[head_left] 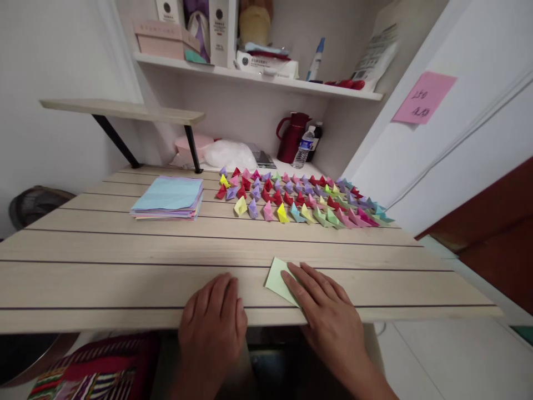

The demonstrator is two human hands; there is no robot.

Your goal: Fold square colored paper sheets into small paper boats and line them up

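Observation:
A light green piece of paper point(280, 282), seemingly folded, lies near the table's front edge. My right hand point(322, 303) rests flat over its right part, fingers stretched out and covering that side. To the left, my left hand point(214, 311) lies on the table's front edge, its fingers close together and nothing visible in them. Beyond the hands, several rows of small folded paper boats point(283, 213) in many colours stand at the back right. A stack of square coloured paper sheets point(169, 194), light blue on top, sits at the back left.
The slatted wooden table point(125, 278) carries a small raised shelf point(125, 110) on black legs at the back left. Behind stand a dark red jug point(292, 138) and a water bottle point(303, 147). A pink note point(425, 98) sticks to the right panel.

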